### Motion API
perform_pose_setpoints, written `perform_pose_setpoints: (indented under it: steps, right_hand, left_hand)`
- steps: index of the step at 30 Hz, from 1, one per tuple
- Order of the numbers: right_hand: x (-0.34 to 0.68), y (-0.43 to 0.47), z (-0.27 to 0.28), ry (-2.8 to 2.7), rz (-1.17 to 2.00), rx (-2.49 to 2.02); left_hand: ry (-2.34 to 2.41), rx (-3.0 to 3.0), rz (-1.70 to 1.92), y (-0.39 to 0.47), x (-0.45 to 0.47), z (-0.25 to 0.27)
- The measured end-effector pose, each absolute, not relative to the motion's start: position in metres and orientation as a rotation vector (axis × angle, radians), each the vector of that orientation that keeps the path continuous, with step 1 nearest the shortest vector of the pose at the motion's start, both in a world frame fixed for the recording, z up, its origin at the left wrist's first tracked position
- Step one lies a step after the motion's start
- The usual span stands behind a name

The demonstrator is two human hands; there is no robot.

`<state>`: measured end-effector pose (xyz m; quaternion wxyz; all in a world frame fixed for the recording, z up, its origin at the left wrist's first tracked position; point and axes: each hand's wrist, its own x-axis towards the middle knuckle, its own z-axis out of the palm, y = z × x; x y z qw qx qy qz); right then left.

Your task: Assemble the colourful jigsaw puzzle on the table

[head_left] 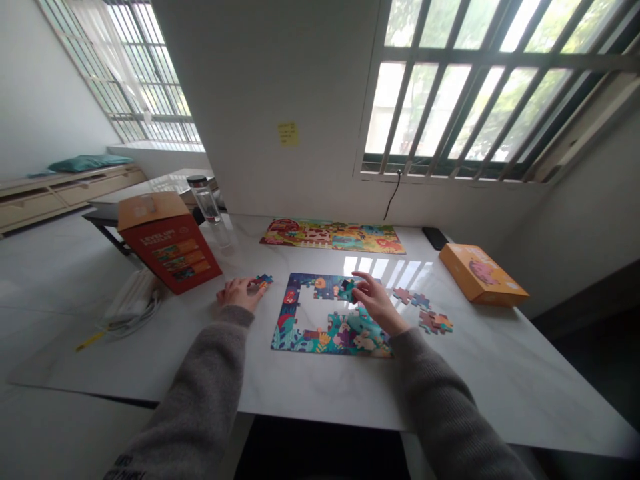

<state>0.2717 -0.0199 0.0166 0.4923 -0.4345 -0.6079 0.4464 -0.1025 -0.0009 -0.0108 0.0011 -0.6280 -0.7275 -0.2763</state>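
Note:
A partly assembled jigsaw puzzle [285,333] lies on the table, with a bare white gap in its middle and left part. Over its upper right area, my right hand [374,300] has its fingers bent around a small teal puzzle piece [346,289]. Whether that piece is lifted or flat on the puzzle, I cannot tell. Left of the puzzle, my left hand [237,293] rests on the table, its curled fingertips on a few loose blue and orange puzzle pieces [263,280]. More loose puzzle pieces [434,323] lie to the right of my right hand.
A finished long puzzle [333,237] lies along the wall. A red-orange box [173,250] and a glass bottle [206,201] stand at left, near a white cable [133,310]. An orange box [481,275] and a black phone [435,238] lie at right on the white table [320,387].

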Motion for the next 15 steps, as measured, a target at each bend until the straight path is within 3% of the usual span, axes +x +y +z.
perform_pose_setpoints:
  steps: [7,15]
  right_hand:
    - [0.263,-0.039,0.013,-1.240,1.245,-1.040]
    - [0.254,-0.043,0.005,-1.246,1.234,-1.117]
  left_hand:
    - [-2.365,-1.936,-0.740,-0.010,-0.104,-0.013]
    - [-1.638,-2.379,-1.072,-0.018,-0.037,-0.013]
